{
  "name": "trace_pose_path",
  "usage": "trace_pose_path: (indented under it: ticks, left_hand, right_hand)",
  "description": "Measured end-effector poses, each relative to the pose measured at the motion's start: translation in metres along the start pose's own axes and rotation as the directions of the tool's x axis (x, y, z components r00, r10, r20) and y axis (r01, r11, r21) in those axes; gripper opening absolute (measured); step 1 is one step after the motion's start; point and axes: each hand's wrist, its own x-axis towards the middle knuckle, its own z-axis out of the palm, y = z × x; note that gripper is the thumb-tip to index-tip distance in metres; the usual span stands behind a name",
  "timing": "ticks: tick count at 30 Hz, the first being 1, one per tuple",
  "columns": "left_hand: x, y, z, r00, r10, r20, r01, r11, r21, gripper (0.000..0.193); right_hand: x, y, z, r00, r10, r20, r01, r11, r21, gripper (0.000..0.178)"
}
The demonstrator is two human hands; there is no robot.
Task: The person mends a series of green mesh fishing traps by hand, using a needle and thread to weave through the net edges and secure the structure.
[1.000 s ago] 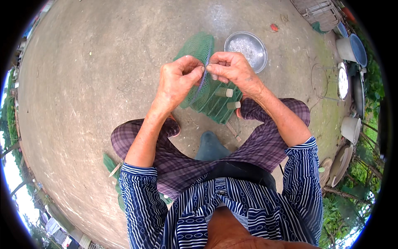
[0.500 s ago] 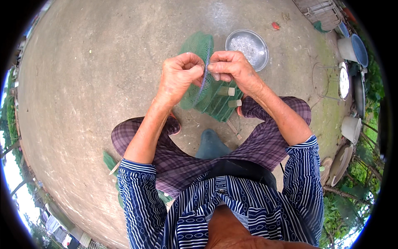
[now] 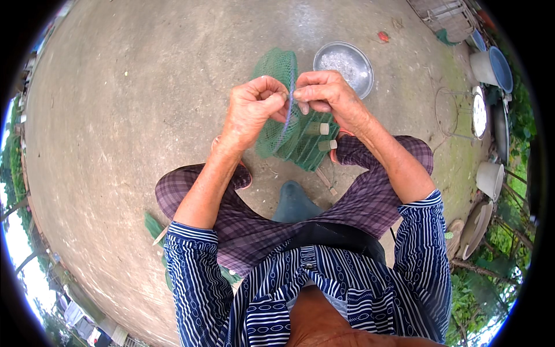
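Bare concrete floor [image 3: 144, 115] lies wide open to the left of the left hand [image 3: 251, 113] and beyond it, with nothing standing there. Straight ahead of both hands, the green net trap [image 3: 289, 130] fills the gap between the knees, and the metal bowl [image 3: 343, 63] sits just beyond the right hand [image 3: 326, 95]. To the right, a stretch of floor stays free until the wire stand [image 3: 454, 113], buckets [image 3: 491, 66] and pale pots [image 3: 490, 179] crowd the floor's right edge.

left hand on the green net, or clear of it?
Touching. The head view shows the left hand pinching the rim of the green net, fingertips meeting the right hand on that same edge, no gap visible.
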Motion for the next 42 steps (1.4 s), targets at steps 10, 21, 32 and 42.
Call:
trace_pose_path:
  ticks: [10, 21, 32, 42]
  left_hand:
    - [-0.001, 0.001, 0.005, 0.992, -0.127, -0.012, 0.123, 0.977, -0.172, 0.014]
    - [0.002, 0.002, 0.000, 0.991, 0.008, -0.137, -0.022, 0.995, -0.096, 0.016]
    - [0.005, 0.004, -0.005, 0.969, 0.043, -0.242, -0.078, 0.987, -0.141, 0.013]
    - [0.006, 0.009, 0.000, 0.980, 0.068, -0.189, -0.098, 0.983, -0.153, 0.012]
  right_hand:
    - [0.002, 0.003, -0.001, 0.998, -0.024, -0.053, 0.022, 0.999, -0.041, 0.014]
    - [0.005, 0.006, -0.003, 0.945, -0.326, -0.038, 0.291, 0.885, -0.365, 0.014]
    - [-0.002, -0.008, -0.007, 0.570, -0.809, 0.143, 0.277, 0.025, -0.961, 0.013]
    - [0.003, -0.016, 0.003, 0.737, -0.604, -0.303, 0.305, 0.698, -0.648, 0.010]
